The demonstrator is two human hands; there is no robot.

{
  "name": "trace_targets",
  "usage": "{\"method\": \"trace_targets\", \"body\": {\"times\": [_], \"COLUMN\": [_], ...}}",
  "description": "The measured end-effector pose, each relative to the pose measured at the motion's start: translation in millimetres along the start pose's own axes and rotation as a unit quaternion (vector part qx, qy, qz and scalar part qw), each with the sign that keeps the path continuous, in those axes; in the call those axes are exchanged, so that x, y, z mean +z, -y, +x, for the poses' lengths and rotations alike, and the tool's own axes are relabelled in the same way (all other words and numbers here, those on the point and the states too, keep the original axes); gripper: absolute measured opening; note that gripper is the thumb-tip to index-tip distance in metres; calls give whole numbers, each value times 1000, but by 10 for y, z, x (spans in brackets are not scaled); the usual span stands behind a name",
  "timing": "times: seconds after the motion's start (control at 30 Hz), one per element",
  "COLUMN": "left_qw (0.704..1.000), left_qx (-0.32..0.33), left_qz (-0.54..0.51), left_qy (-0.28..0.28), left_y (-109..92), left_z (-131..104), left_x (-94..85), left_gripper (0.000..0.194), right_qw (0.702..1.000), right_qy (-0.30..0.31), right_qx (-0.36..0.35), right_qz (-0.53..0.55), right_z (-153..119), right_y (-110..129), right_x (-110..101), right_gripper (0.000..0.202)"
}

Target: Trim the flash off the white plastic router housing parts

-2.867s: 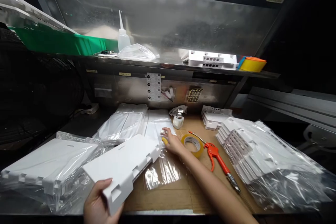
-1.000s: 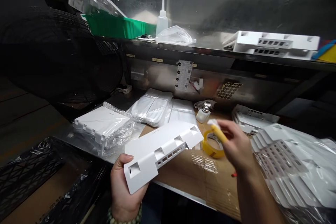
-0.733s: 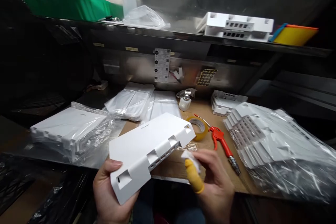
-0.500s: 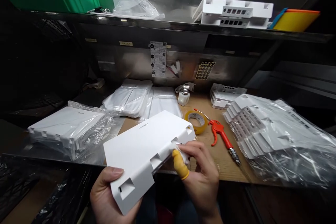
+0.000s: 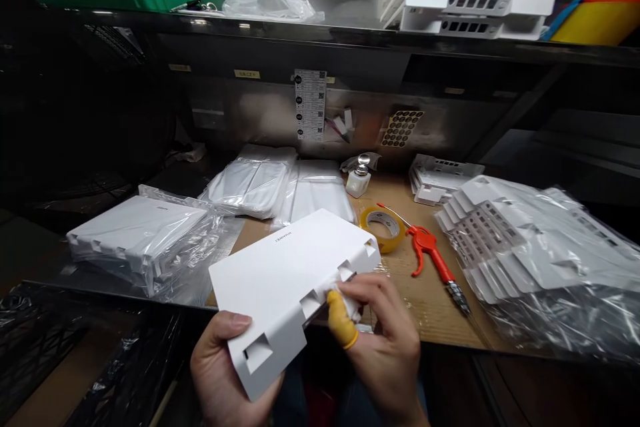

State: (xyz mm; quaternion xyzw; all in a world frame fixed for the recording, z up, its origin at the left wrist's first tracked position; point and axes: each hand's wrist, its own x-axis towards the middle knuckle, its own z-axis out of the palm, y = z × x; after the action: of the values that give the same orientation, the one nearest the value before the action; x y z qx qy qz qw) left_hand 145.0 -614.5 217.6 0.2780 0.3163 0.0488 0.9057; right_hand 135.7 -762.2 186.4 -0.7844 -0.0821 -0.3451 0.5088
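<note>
White plastic housing (image 5: 285,267), HUAWEI-lettered face up, is held tilted over the near edge of the cardboard-covered bench (image 5: 425,320). Its near-left end is clamped by the left hand (image 5: 233,360): thumb on top, fingers wrapped underneath, mostly hidden. At the recessed edge facing near right, a small white wad (image 5: 353,309) is pinched by the right hand (image 5: 385,340) between the thumb, in a yellow finger cot (image 5: 341,321), and bent fingers; the wad is pressed on the edge, exact contact hidden. Handling, judged by eye: light, stiff thin-walled shell, smooth face likely slippery and easily scuffed; ribs around the cutouts probably the weak spots. Best gripped by the solid end or long sides, fingers kept off the lettered face. Tape roll (image 5: 393,240) and red air blow gun (image 5: 441,263) are set to the right, bagged housing stack (image 5: 535,240) farther right, bagged housing (image 5: 140,230) at left, pump bottle (image 5: 359,183) at the far side.
</note>
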Motion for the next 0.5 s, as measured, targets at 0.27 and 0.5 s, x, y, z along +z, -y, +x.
{"method": "trace_targets", "body": {"times": [0.27, 0.5], "left_qw": [997, 997], "left_qx": [-66, -32], "left_qz": [-33, -64], "left_qy": [8, 13], "left_y": [-17, 55], "left_z": [152, 146], "left_x": [4, -23], "left_gripper": [72, 67], "right_qw": [993, 997], "right_qy": [35, 70], "right_qx": [54, 0], "right_qz": [95, 39], "right_z": [-45, -20], "right_y": [76, 137], "right_x": [2, 199], "right_gripper": [20, 10]}}
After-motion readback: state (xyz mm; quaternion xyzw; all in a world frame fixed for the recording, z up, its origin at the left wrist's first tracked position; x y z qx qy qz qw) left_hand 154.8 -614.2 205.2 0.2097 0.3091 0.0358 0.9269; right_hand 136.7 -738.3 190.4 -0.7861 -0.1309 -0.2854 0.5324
